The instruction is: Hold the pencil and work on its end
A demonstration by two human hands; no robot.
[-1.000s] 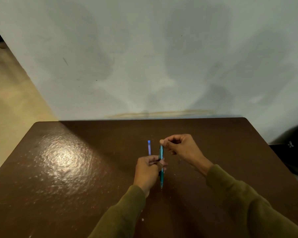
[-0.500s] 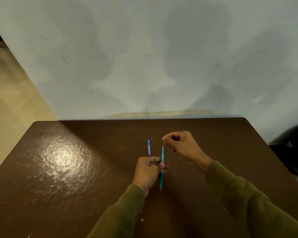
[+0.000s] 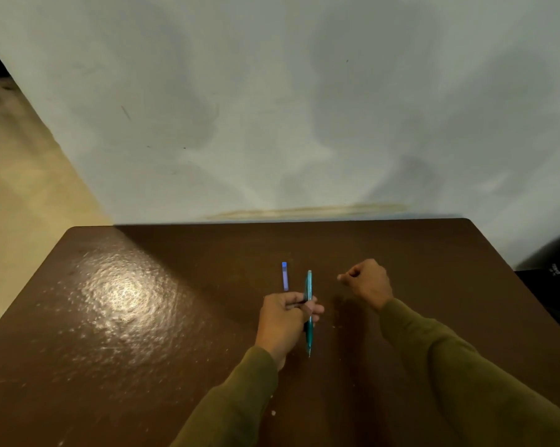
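While the left hand [image 3: 283, 321] grips it, the teal pen [image 3: 309, 312] shows no readable writing — too small

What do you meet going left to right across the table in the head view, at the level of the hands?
Glare patch → blue tube → teal pen, held by the left hand → right hand, fingers curled, apart from the pen → black bag past the table's right edge.
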